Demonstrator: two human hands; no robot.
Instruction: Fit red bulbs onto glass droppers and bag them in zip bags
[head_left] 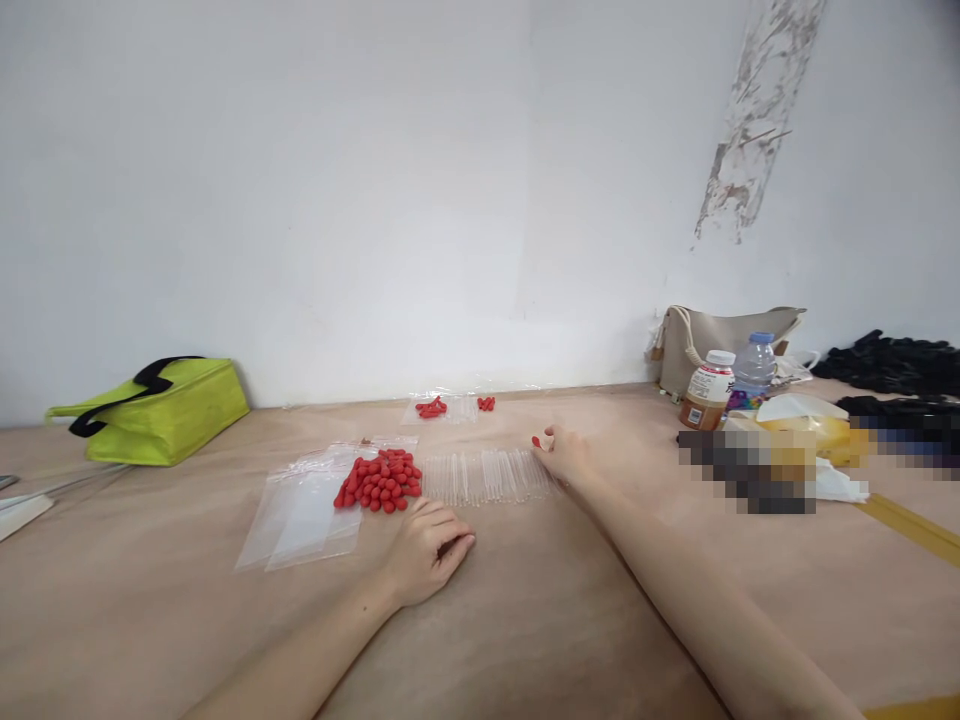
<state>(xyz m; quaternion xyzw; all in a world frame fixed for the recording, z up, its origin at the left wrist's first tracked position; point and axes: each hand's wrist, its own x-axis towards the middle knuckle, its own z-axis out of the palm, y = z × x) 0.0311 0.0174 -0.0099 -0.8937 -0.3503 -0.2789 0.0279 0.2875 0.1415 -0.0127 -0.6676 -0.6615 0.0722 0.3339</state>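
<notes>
My right hand [568,455] pinches a small red rubber bulb [536,441] at its fingertips, just past the right end of a row of thin clear tubes [480,476]. My left hand [430,548] rests on the table with its fingers curled in and the thumb against them; nothing shows in its hollow. Close behind it lies a heap of similar red bulbs [382,482], partly on overlapping clear plastic bags [300,515]. Farther back, several red bulbs [431,408] lie on a clear bag, with a smaller cluster of red bulbs [486,404] beside them.
A lime-green bag [169,410] with a black strap stands at the back left. On the right are a beige bag [724,335], a brown drink bottle [707,390], a clear bottle [754,370], a yellow-and-white packet [806,425] and a black heap [892,362]. The white wall [412,200] closes the back.
</notes>
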